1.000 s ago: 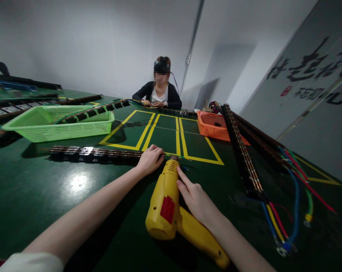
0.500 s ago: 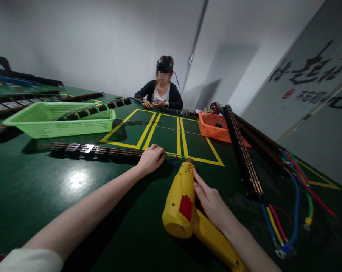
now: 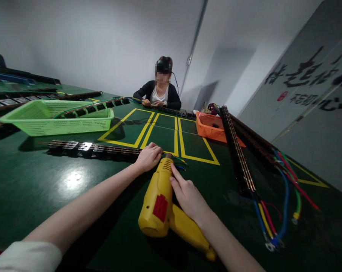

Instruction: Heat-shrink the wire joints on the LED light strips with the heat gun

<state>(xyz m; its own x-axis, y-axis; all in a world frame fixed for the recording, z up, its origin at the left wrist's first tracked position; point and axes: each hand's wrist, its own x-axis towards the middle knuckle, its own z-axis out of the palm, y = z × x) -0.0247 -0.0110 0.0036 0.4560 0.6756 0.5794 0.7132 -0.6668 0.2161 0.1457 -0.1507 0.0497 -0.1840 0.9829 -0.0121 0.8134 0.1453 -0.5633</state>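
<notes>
My left hand (image 3: 150, 156) is closed over the right end of a long black busbar strip (image 3: 94, 151) that carries thin copper-coloured rods. Green-yellow wires (image 3: 180, 160) and blue wire ends (image 3: 181, 168) stick out to the right of that hand. A yellow heat gun (image 3: 156, 192) lies on its side in front of me, its metal nozzle close beside my left fingers and over the wires. My right hand (image 3: 188, 195) grips the gun's front barrel from the right, with two fingers showing along it; the other fingers are hidden. The gun's handle points toward the lower right.
Green table (image 3: 108, 211) with yellow tape outlines. A green basket (image 3: 71, 126) holding a wired strip stands at left, an orange basket (image 3: 209, 130) at right. Strips with coloured lug-ended wires (image 3: 269, 223) lie on the right. Across the table sits a person (image 3: 159, 90) with both hands at a strip.
The heat gun and my right hand have moved left, bringing the nozzle close to my left hand. My left hand stays on the strip's end. The view has shifted slightly.
</notes>
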